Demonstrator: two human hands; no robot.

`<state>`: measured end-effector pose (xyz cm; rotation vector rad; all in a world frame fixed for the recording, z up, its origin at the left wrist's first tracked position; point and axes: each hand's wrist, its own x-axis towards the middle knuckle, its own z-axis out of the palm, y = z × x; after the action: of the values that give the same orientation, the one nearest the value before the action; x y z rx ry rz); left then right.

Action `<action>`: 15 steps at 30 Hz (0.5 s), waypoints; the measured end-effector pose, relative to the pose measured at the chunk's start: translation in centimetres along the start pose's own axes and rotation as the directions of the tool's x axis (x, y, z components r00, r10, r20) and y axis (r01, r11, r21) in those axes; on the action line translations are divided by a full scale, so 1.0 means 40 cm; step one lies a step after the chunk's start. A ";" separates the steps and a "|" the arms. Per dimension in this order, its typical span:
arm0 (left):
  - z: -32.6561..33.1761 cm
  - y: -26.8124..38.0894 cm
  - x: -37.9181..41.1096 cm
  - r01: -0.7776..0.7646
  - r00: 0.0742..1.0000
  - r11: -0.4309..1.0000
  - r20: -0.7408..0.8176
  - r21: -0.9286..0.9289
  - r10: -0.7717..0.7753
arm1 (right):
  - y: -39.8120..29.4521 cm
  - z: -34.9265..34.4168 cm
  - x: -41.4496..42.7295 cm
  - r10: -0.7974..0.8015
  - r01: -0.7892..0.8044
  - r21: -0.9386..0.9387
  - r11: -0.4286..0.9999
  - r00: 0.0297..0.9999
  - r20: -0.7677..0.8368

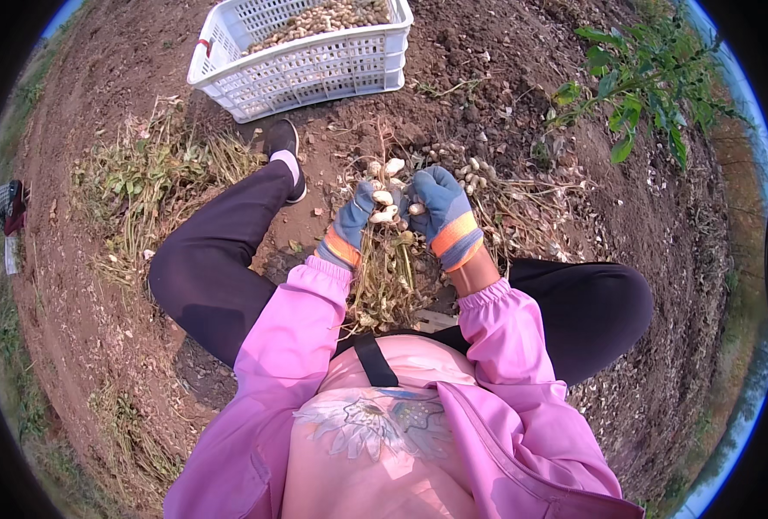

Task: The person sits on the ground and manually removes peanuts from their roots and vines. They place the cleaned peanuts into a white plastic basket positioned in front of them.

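Note:
A bunch of dried peanut plants [390,272] hangs between my hands, its stems trailing down towards my lap. Pale peanut pods [384,198] cluster at its root end. My left hand [354,217], in a blue-grey glove with an orange cuff band, grips the bunch from the left. My right hand [441,204], gloved alike, is on the pods from the right, fingers curled, with one pod showing at its fingertips. The fingers and leaves partly hide where each hand grips. Just past my right hand, loose pods [474,175] lie on the plants on the ground.
A white plastic crate [306,78] holding picked peanuts [332,23] stands on the soil ahead. Piled peanut vines [156,162] lie to the left, and more dry vines [526,207] to the right. A leafy green weed [630,91] grows at the upper right. My bent legs flank the bunch.

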<state>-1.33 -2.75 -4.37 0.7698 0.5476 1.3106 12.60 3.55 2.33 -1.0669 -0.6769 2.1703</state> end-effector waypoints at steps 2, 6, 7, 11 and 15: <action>0.008 0.011 0.000 0.033 0.998 0.997 -0.063 0.073 -0.028 | 0.005 -0.035 0.019 0.045 -0.050 0.069 0.996 0.996 0.083; 0.021 0.009 0.006 0.046 0.996 0.998 -0.072 -0.034 -0.049 | 0.027 -0.063 0.040 0.055 -0.076 0.145 0.987 0.988 0.142; 0.023 0.007 0.006 0.046 0.997 0.996 -0.064 -0.082 -0.052 | 0.034 -0.072 0.047 0.047 -0.072 0.155 0.985 0.986 0.159; 0.004 -0.014 -0.008 0.042 0.993 0.986 -0.101 -0.162 -0.059 | 0.034 -0.052 0.045 0.045 -0.051 0.083 0.995 0.996 0.078; 0.053 0.025 -0.011 0.043 0.971 0.999 -0.234 -0.003 -0.042 | -0.001 -0.029 0.004 0.013 -0.014 0.015 1.000 0.997 0.078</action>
<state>-0.50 -3.51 -2.26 0.6052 0.7501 1.3698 13.48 3.91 1.66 -0.9862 -0.6887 2.2350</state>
